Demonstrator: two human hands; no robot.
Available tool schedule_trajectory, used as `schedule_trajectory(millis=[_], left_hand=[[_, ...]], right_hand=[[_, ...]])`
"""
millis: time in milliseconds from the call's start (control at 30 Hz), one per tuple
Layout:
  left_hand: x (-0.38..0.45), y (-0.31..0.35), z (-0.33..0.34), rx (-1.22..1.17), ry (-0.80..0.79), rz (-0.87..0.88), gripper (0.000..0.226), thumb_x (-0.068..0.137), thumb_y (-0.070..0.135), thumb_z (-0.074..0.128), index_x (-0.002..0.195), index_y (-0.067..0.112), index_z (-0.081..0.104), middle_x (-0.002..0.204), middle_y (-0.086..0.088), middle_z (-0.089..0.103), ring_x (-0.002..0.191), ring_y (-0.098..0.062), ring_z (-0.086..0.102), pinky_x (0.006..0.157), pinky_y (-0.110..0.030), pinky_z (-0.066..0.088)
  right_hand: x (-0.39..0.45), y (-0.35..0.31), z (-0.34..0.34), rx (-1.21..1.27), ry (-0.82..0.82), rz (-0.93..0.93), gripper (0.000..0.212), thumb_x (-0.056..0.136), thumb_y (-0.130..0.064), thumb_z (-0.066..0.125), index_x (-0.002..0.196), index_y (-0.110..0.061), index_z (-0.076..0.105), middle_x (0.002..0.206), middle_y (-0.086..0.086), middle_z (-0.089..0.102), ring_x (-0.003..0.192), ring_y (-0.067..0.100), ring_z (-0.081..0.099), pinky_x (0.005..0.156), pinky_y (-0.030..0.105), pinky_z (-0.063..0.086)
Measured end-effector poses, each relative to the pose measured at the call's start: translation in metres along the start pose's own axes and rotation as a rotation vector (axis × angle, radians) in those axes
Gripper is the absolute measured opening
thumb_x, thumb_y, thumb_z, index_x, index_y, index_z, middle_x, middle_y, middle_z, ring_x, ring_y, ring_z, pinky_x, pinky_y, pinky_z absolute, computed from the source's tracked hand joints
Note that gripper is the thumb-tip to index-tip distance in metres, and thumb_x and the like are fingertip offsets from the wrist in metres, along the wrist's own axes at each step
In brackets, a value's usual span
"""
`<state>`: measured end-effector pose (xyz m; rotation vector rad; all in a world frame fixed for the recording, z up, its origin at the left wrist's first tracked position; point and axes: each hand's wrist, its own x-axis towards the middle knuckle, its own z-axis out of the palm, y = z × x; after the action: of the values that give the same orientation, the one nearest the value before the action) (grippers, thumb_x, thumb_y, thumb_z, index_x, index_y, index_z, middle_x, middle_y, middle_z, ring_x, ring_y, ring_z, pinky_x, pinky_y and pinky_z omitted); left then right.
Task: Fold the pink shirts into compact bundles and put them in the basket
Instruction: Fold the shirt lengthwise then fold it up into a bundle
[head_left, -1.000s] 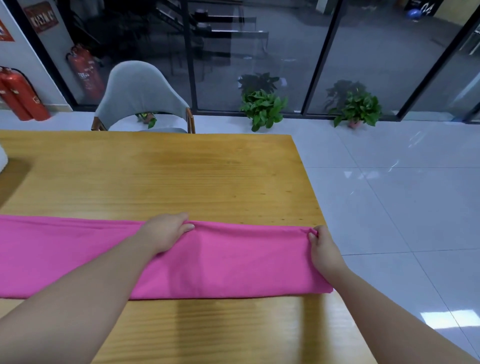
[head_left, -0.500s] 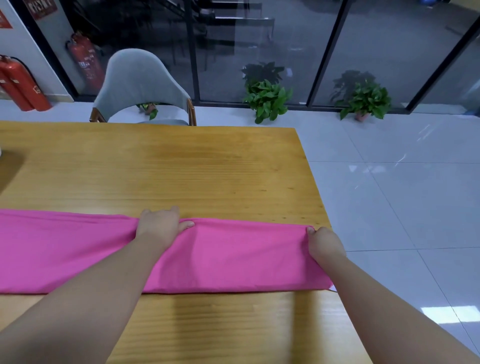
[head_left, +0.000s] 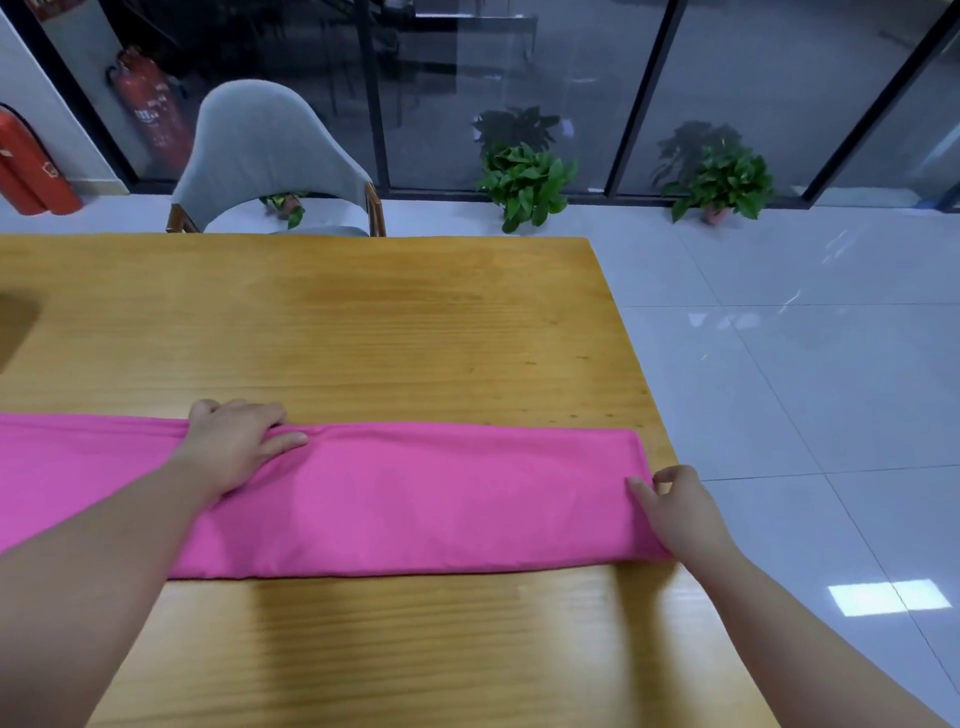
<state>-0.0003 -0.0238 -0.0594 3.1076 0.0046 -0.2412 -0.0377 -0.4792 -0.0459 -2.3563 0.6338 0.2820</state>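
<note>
A pink shirt (head_left: 441, 499) lies folded into a long flat band across the wooden table (head_left: 337, 322), running off the left edge of the view. My left hand (head_left: 236, 444) rests on the band's far edge near its middle, thumb stretched along the cloth and fingers bent over that edge. My right hand (head_left: 675, 506) sits at the band's right end by the table's corner, thumb on the cloth and fingers loosely curled beside the end. No basket is in view.
The table's right edge (head_left: 631, 364) drops to a glossy tiled floor. A grey chair (head_left: 270, 156) stands at the far side. Two potted plants (head_left: 524, 182) and red fire extinguishers (head_left: 31, 166) stand along the glass wall.
My right hand has slid from the far right corner of the band down its right end, towards me. My left hand has stayed on the far edge.
</note>
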Motion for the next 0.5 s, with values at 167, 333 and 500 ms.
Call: schedule_trajectory(millis=[167,333,500], left_hand=[[0.001,-0.009,-0.009,0.145,0.028,-0.003,0.046,0.092,0.059,0.035,0.064,0.024,0.044,0.079,0.002,0.068,0.09,-0.02,0.063,0.082,-0.033,0.031],[-0.003,-0.003,-0.004,0.255,0.063,-0.083,0.047,0.095,0.058,0.026,0.07,0.025,0.047,0.084,0.003,0.068,0.089,-0.019,0.064,0.073,-0.033,0.027],[-0.004,-0.008,0.013,-0.028,0.144,-0.108,0.044,0.095,0.052,0.038,0.07,0.018,0.05,0.076,0.0,0.062,0.085,-0.026,0.059,0.073,-0.037,0.029]], right_hand=[[-0.008,0.025,0.005,-0.167,0.116,-0.068,0.018,0.099,-0.036,0.039,0.104,-0.019,0.041,0.085,0.004,0.057,0.079,0.028,0.053,0.068,0.036,0.041],[-0.005,0.022,-0.001,-0.318,0.148,-0.01,0.026,0.1,-0.036,0.038,0.111,-0.013,0.045,0.084,0.007,0.056,0.076,0.028,0.05,0.065,0.035,0.037],[-0.017,-0.002,0.02,-0.417,0.413,-0.46,0.021,0.085,-0.012,0.058,0.105,-0.005,0.061,0.101,0.017,0.061,0.091,0.038,0.058,0.073,0.046,0.046]])
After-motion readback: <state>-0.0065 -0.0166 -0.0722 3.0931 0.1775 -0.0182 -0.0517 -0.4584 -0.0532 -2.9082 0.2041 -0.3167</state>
